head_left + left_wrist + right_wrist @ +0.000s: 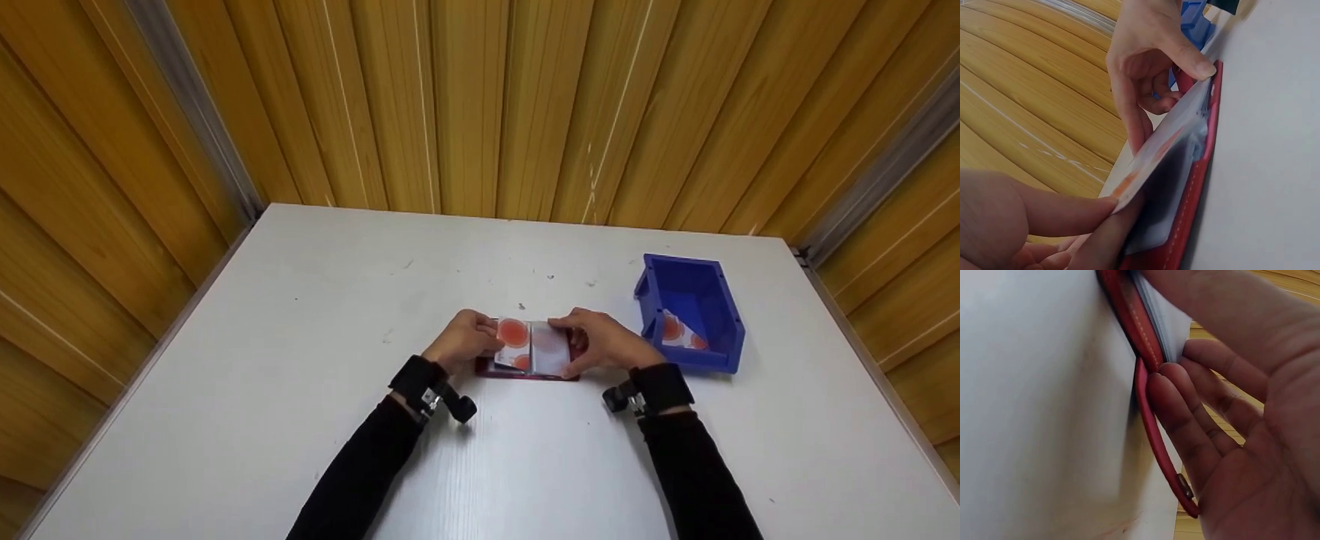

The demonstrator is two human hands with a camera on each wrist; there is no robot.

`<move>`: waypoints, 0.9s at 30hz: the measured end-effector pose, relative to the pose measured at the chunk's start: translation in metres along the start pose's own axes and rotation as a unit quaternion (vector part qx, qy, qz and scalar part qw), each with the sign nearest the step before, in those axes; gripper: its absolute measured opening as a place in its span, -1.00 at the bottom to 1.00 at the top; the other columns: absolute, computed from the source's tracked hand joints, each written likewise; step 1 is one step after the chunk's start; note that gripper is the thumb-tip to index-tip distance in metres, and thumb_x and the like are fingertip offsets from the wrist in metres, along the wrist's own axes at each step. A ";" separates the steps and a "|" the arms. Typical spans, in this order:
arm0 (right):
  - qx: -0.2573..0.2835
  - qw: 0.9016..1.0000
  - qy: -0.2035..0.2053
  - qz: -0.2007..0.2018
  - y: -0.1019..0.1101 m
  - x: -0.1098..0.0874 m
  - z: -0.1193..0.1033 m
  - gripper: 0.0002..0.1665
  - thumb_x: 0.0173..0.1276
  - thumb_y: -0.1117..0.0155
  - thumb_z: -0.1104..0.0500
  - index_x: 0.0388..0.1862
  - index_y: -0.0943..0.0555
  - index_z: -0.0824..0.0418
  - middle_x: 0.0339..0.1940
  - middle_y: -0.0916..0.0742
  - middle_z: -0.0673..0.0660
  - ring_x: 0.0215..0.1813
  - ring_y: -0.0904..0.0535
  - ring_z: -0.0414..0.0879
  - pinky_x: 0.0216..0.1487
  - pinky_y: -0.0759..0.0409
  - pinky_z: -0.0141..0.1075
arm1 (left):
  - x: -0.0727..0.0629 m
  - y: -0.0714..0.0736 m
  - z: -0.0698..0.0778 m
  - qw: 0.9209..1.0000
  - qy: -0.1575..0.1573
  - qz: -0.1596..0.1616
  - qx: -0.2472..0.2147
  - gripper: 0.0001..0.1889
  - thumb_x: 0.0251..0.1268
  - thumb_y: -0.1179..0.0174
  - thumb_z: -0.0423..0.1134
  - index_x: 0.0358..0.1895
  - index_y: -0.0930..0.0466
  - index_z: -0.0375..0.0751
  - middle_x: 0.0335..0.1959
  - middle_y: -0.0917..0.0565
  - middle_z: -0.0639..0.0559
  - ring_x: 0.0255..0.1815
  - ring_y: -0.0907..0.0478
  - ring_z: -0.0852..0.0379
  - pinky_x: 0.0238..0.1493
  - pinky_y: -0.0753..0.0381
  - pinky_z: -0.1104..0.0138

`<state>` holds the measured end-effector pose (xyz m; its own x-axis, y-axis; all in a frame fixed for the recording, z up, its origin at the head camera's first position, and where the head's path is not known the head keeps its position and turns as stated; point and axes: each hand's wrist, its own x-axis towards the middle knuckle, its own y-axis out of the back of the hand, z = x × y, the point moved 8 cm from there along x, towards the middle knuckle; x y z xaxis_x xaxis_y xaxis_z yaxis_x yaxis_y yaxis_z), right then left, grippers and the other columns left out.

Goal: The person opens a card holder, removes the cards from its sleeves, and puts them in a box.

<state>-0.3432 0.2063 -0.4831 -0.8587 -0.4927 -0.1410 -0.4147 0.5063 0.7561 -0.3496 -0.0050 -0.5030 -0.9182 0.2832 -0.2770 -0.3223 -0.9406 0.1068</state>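
Note:
A red card holder (491,370) with clear plastic sleeves lies spread on the white table, between both hands. Over its left half is a white card with orange circles (514,334). My left hand (461,339) pinches that card's left edge between thumb and fingers, tilted up off the sleeve beneath in the left wrist view. On the other side, my right hand (606,341) grips the right-hand clear sleeve (551,352), thumb on the near edge and index finger on the far one. In the right wrist view a red strap (1157,439) with a metal snap sticks out by the curled fingers.
A blue bin (694,292) stands to the right of my right hand, with cards of the same orange pattern (681,332) inside. Yellow wood-patterned panels (465,112) rise behind the white table (360,270) and along its sides.

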 end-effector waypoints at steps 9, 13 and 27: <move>-0.003 1.000 0.015 -0.001 -0.003 0.001 -0.004 0.05 0.01 -0.75 0.08 0.50 -0.48 0.21 -0.07 -0.60 0.13 -0.03 -0.48 -0.03 -0.02 -0.53 -0.27 | -0.007 0.016 0.010 1.000 -0.001 0.015 -0.010 -0.64 0.29 -0.24 -0.58 0.14 -0.48 -0.54 -0.18 -0.62 -0.10 -0.19 -0.62 0.10 -0.11 -0.71 0.35; 0.000 1.000 0.005 -0.002 -0.003 0.001 -0.003 0.06 0.00 -0.75 0.08 0.50 -0.48 0.20 -0.05 -0.60 0.12 -0.01 -0.47 -0.03 0.00 -0.54 -0.26 | -0.016 0.021 0.032 0.999 -0.038 0.009 -0.030 -0.62 0.33 -0.26 -0.54 0.18 -0.49 -0.52 -0.13 -0.66 -0.14 -0.15 -0.64 0.10 0.02 -0.73 0.26; 0.007 1.000 0.023 0.009 0.004 -0.001 -0.004 0.02 0.06 -0.72 0.11 0.50 -0.47 0.21 -0.01 -0.63 0.14 -0.03 -0.54 -0.01 0.04 -0.62 -0.21 | -0.044 0.030 0.085 0.990 -0.107 -0.007 -0.088 -0.68 0.39 -0.26 -0.48 0.16 -0.55 -0.42 -0.10 -0.72 -0.13 -0.14 -0.69 0.10 0.08 -0.73 0.27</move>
<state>-0.3424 0.2061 -0.4770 -0.8512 -0.5156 -0.0982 -0.4043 0.5247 0.7492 -0.3381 -0.0301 -0.4065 -0.9477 0.3123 -0.0663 -0.3078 -0.9489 -0.0699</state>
